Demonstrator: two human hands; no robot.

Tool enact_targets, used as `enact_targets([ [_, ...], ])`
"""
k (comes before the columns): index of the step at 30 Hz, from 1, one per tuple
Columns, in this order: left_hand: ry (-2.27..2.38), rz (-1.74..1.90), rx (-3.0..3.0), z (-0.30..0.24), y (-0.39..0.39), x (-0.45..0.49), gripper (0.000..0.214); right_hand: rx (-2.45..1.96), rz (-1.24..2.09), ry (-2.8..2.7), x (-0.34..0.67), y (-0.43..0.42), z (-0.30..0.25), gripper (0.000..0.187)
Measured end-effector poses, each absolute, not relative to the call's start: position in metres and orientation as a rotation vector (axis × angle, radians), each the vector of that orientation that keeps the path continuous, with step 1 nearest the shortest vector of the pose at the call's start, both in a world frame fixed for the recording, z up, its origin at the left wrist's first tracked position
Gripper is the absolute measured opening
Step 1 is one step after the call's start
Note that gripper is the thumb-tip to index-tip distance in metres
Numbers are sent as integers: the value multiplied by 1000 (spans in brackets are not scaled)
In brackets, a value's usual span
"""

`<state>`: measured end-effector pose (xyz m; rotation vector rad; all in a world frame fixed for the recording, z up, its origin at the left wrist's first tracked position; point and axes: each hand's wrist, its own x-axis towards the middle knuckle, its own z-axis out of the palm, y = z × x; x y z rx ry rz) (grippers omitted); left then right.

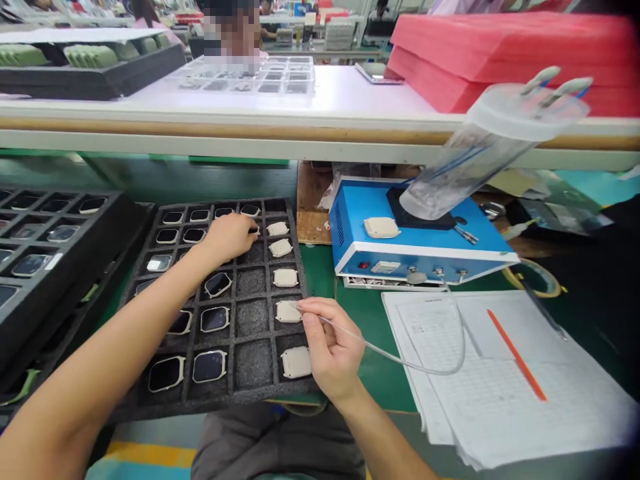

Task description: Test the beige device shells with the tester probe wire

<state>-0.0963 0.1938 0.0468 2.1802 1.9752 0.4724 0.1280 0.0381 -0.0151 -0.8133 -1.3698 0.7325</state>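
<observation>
A black foam tray (254,385) divided into compartments lies before me, holding dark-screened watch cases (210,365) in its left columns. Down the right column sit several cream watch cases (285,278). My left hand (227,237) reaches across to an upper compartment, its fingers closed on the edge of a dark-screened watch case (253,230), mostly hidden by the hand. Between thumb and fingers, my right hand (334,340) pinches a thin clear tube (410,365). The tube's tip is at a cream watch case (289,311) in the right column; whether they touch I cannot tell.
A blue control box (345,220) stands at the right, with the tube joined to its front. On it are a loose cream watch case (381,227) and a tilted clear cylinder (450,173). Papers (430,400) with an orange pen (517,355) lie nearer; stacked trays (65,293) stand left.
</observation>
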Motion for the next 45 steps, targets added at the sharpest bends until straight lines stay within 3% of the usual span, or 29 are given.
enact_targets([
  [7,1961,731,2056,64,186,-98,15,-865,747,-1339,128,37,-21,16],
  [11,1851,899,1939,68,141,-78,24,-874,767,-1261,128,37,-25,16],
  [17,1451,1388,1094,33,40,-25,48,-845,723,-1295,129,37,-19,17],
  [21,1365,1561,757,17,22,-3,41,-868,726,-1281,130,36,-19,16],
  [45,1266,1619,727,7,15,1,35,-853,775,-1326,127,38,-21,18],
])
